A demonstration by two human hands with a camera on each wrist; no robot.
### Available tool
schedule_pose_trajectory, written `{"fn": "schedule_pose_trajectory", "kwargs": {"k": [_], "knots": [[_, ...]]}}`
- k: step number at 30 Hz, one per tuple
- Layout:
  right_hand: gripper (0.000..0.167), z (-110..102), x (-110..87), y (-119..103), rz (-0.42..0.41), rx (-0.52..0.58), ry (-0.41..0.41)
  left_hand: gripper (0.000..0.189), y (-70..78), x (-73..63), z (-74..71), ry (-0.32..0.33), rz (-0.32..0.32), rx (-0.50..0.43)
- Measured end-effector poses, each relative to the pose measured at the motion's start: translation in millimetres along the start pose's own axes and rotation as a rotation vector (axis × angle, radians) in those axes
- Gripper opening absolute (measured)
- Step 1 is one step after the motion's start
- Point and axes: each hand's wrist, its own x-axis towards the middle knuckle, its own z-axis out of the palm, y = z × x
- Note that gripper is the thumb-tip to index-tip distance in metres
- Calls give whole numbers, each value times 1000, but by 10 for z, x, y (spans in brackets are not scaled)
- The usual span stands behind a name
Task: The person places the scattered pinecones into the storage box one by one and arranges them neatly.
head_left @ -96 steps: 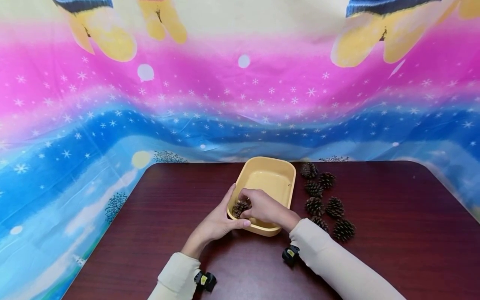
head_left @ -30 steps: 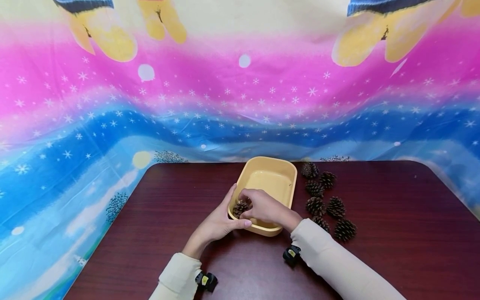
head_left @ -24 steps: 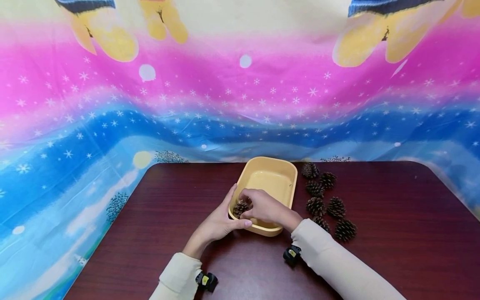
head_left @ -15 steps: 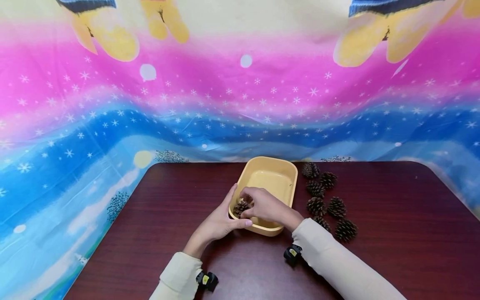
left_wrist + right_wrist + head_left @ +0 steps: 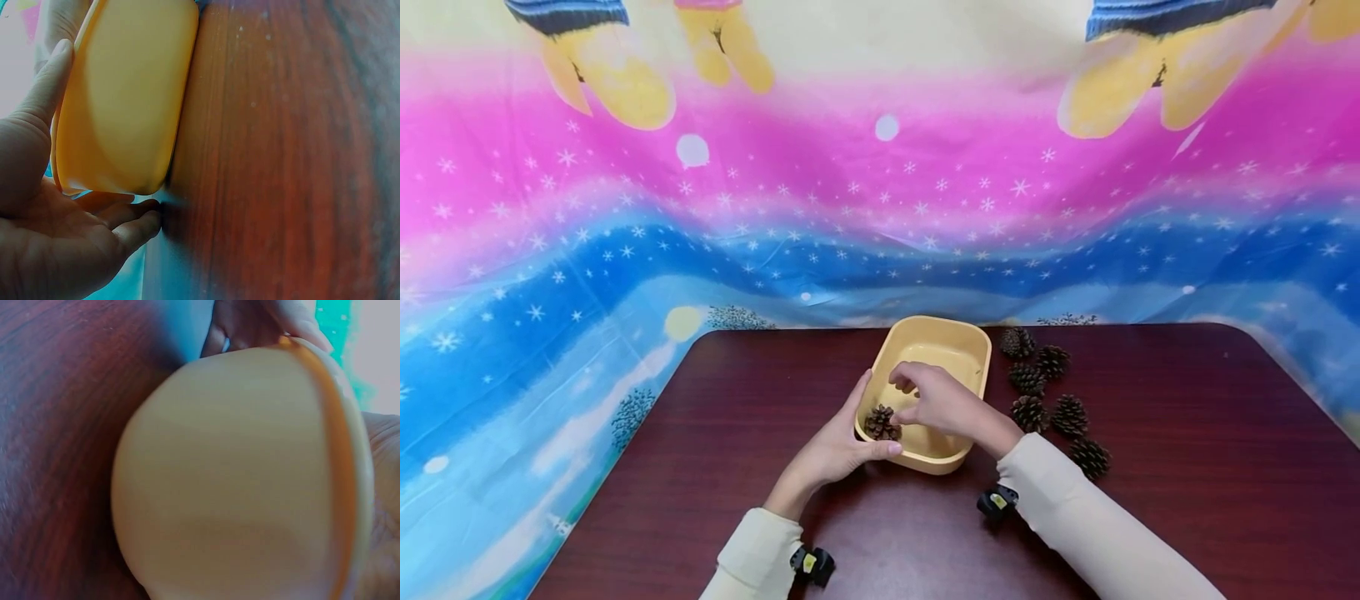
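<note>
A brown pine cone (image 5: 882,423) sits in the near left corner of a yellow rectangular box (image 5: 980,354). My left hand (image 5: 833,446) holds that corner, its thumb along the near rim and its fingers against the left side. The left wrist view shows this thumb (image 5: 55,78) at the rim and the other fingers low beside the wall of the box. My right hand (image 5: 938,402) hovers over the box with fingers and thumb apart and nothing between them. Its thumb tip is right at the cone's edge. In the right wrist view the box wall hides most of this hand.
Several pine cones (image 5: 1069,415) lie on the dark red table (image 5: 760,392) right of the box, some close to the right sleeve (image 5: 1075,508). A printed cloth (image 5: 880,208) hangs behind the table's far edge.
My right hand has let go of the pine cone and moved up and to the right, its fingers spreading. The cone stays in the corner. The left hand keeps its place.
</note>
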Motion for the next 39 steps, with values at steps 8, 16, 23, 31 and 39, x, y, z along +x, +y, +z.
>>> {"fn": "schedule_pose_trajectory", "kwargs": {"k": [8,16,23,31,39], "knots": [[46,-161,-91,5,-10,-20,67,119,-10,-8,0,0,-10,-5],[47,-336,-219,10,0,-1,96,118,1,-15,-3,14,5,-23],[44,-460,-349,63,15,-10,131,119,2,-10,2,9,7,-26],[41,-578,-520,156,41,2,181,120,6,-3,7,11,-2,-16],[42,-712,-674,247,70,12,201,121,4,-6,11,17,-4,-14]]}}
